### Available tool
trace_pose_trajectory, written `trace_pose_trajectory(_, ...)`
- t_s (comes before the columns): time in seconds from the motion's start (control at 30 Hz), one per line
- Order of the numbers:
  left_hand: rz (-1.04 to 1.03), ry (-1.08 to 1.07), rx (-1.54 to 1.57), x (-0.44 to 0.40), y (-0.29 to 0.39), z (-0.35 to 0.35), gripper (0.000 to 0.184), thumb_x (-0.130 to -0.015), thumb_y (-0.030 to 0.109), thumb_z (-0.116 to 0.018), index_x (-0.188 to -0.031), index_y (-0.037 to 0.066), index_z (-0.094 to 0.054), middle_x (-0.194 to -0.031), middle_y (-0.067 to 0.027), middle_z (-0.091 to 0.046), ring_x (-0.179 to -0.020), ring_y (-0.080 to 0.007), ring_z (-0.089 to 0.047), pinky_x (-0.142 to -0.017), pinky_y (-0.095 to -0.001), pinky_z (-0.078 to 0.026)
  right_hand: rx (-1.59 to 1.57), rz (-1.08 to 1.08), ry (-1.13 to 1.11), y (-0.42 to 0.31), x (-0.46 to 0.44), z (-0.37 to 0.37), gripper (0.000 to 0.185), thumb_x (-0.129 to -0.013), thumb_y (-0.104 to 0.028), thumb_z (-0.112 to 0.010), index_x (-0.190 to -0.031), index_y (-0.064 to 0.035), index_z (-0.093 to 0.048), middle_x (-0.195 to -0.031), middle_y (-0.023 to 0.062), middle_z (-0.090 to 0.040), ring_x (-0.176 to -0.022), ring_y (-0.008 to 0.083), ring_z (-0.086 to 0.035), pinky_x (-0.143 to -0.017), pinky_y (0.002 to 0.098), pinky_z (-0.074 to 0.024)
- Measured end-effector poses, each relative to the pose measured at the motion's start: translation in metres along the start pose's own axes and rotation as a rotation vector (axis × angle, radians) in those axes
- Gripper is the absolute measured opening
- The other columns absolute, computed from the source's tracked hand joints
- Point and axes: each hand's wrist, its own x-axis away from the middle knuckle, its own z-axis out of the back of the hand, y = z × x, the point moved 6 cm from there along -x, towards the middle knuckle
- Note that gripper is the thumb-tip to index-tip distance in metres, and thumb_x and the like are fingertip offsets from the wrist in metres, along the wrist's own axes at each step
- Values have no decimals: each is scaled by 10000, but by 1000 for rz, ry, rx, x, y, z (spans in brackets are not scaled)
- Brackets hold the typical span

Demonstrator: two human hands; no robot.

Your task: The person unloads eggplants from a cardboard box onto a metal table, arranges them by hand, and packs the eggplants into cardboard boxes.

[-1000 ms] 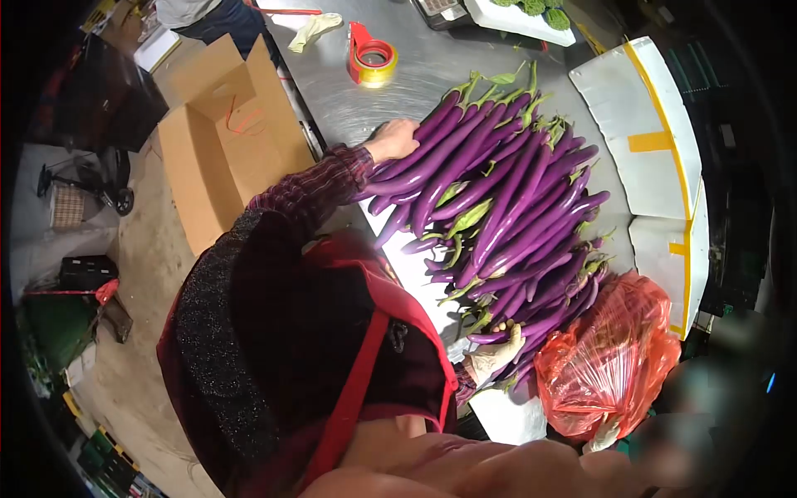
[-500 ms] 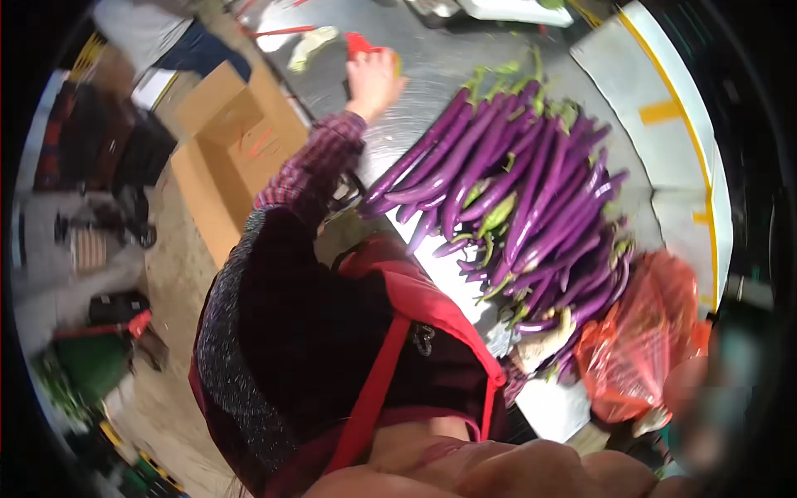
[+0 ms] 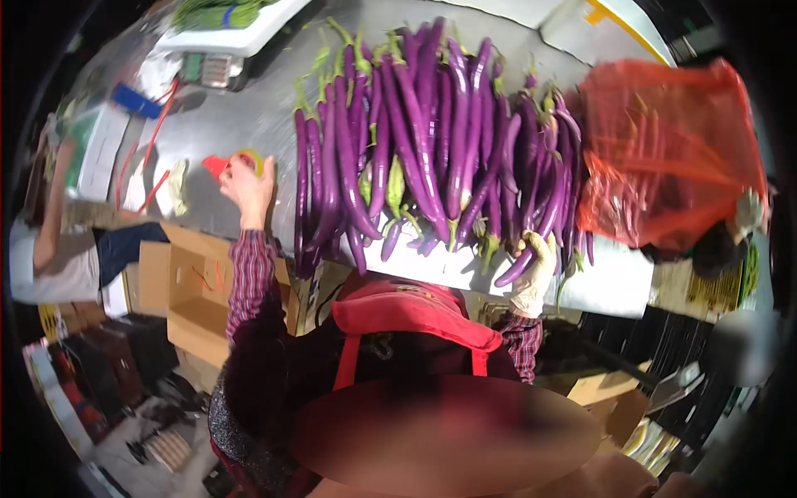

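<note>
My left hand point(image 3: 246, 191), bare, is closed on a red tape dispenser point(image 3: 217, 164) with a yellow roll, over the metal table left of the eggplants. A wide heap of long purple eggplants point(image 3: 419, 149) lies side by side, green stems mostly pointing away from me. On my right hand point(image 3: 535, 274) is a pale glove. It is closed around the lower end of a curved eggplant point(image 3: 516, 270) at the near edge of the heap. A crumpled whitish glove point(image 3: 174, 189) lies left of my left hand.
Right of the heap sits a red plastic bag point(image 3: 672, 149). At the far left stand a scale point(image 3: 212, 70) with a white tray of green vegetables and a blue object point(image 3: 135, 101). An open cardboard box point(image 3: 195, 282) is below the table's left edge, with another person point(image 3: 62, 261) beyond.
The view has turned, so the table now runs across in front of me. My left hand still has the tape dispenser. My gloved right hand now shows clearly at the eggplants' near edge.
</note>
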Motion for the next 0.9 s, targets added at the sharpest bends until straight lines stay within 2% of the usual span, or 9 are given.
trace_pose_trajectory(0.17,-337,177,231,21,108,35,577,-835,415,-698,-1214,10,-539,-1137,-191,-609,-1121,-357,-518,-962,-504,-377,9,173,111,-28,29,12,165,-920,-126,-585,-1057,-39,-550,-829,66,-618,-568,116,-546,-497,233,-448)
trace_pose_trajectory(0.27,-586,-57,561,30,181,53,415,-851,305,-696,-1150,35,-596,-1113,-160,-624,-1095,-344,-533,-966,-453,-392,56,154,200,-31,46,31,209,-942,-160,-581,-1114,-45,-550,-804,46,-601,-555,99,-527,-476,223,-420)
trace_pose_trajectory(0.4,-926,-120,747,53,259,67,299,-803,206,-727,-1043,51,-638,-1064,-126,-642,-1071,-344,-551,-935,-432,-420,219,121,261,-17,65,81,255,-961,-203,-585,-1169,-68,-527,-769,25,-572,-541,93,-515,-464,220,-403)
trace_pose_trajectory(0.5,-1059,-275,780,89,297,85,252,-816,169,-708,-1026,45,-647,-1065,-124,-648,-1055,-327,-570,-932,-409,-433,196,26,299,-25,89,97,269,-956,-208,-591,-1172,-64,-520,-751,-2,-545,-517,71,-477,-440,203,-364)
trace_pose_trajectory(0.63,-1313,-401,763,133,330,92,232,-805,123,-709,-1009,32,-648,-1051,-128,-653,-1031,-319,-590,-913,-389,-455,161,111,364,-62,120,109,289,-942,-217,-610,-1170,-63,-521,-736,-19,-527,-520,57,-456,-451,200,-360)
trace_pose_trajectory(0.77,-1299,-494,720,180,350,96,217,-813,92,-684,-1009,11,-639,-1040,-147,-652,-1004,-328,-598,-909,-391,-452,468,234,445,-101,164,146,323,-900,-173,-641,-1167,-52,-507,-753,-11,-535,-545,58,-476,-482,211,-387)
trace_pose_trajectory(0.8,-1281,-540,757,190,352,94,212,-830,96,-679,-1021,13,-641,-1047,-140,-653,-1007,-312,-599,-907,-383,-451,461,246,557,-110,181,163,323,-900,-173,-641,-1167,-52,-507,-753,-11,-535,-545,58,-476,-482,211,-387)
trace_pose_trajectory(0.87,-1320,-621,794,225,366,94,207,-848,100,-675,-1034,14,-644,-1054,-133,-653,-1011,-297,-599,-906,-374,-451,253,590,587,-136,216,192,320,-888,-152,-646,-1161,-54,-509,-811,27,-588,-619,85,-542,-535,203,-424)
trace_pose_trajectory(0.9,-1323,-632,823,238,373,91,204,-858,106,-672,-1038,14,-645,-1056,-128,-654,-1011,-288,-599,-905,-369,-451,244,596,651,-144,231,213,320,-888,-152,-646,-1161,-54,-509,-811,27,-588,-619,85,-542,-535,203,-424)
